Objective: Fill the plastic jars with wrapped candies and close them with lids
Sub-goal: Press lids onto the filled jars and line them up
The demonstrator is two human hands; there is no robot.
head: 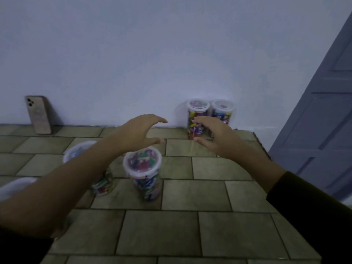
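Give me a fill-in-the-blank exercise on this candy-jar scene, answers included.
1. The phone leans against the ____.
2. The central candy jar is closed with a ____.
3. The left hand and right hand hover open, holding ____.

Missing words: wall; lid; nothing.

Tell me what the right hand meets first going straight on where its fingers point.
Probably the lidded candy jar against the wall, just past the right hand; depth is unclear.
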